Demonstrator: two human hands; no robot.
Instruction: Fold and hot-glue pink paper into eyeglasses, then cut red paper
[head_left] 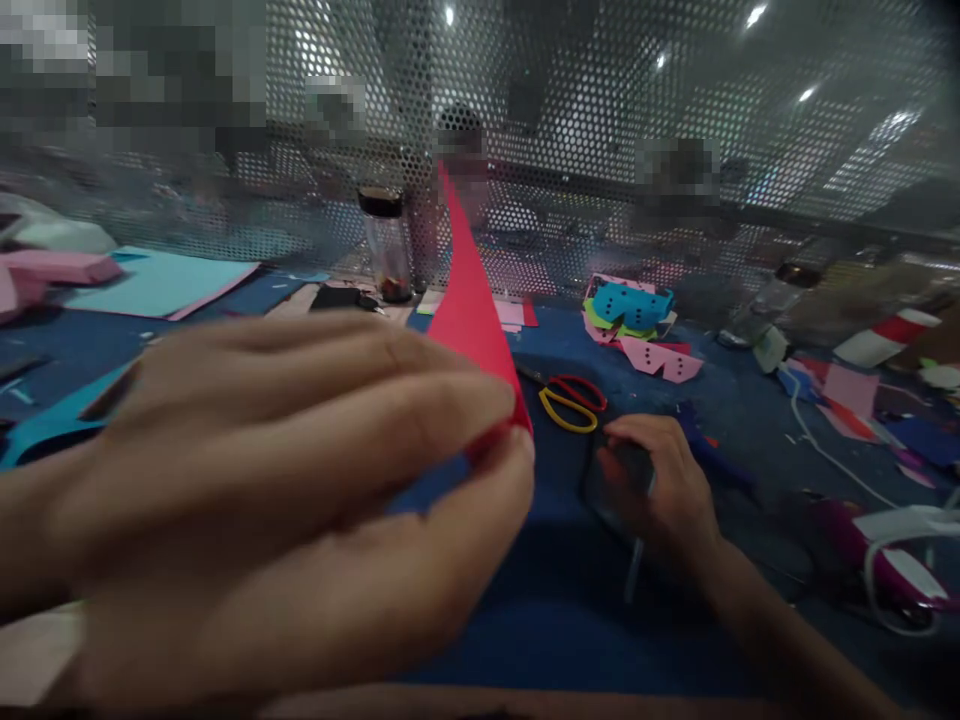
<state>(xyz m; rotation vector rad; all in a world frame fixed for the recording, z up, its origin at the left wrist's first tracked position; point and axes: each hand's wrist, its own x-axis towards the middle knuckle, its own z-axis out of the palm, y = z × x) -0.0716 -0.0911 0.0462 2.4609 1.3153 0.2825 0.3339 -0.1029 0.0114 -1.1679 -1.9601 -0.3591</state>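
Close to the camera, my left hand (315, 500) is closed, its thumb and fingertips pinching the lower edge of a sheet of red paper (476, 310). The sheet stands up from the fingers, bent, its top narrowing to a point. Lower and to the right, my right hand (667, 480) is curled over the table, somewhat blurred. A thin pale rod (634, 570) sticks out below its palm; its kind cannot be made out. Just beyond the right fingertips lie scissors (574, 403) with red and yellow handles, their blades partly behind the red paper.
A perforated metal screen (555, 120) rises behind the blue table (525, 640). Cut paper shapes with dots (634, 305), a lidded jar (388, 250) and light-blue sheets (172, 280) stand or lie at the back. Paper scraps (851, 395), a white cable (825, 450) and a purple-and-white tool (892, 560) lie right.
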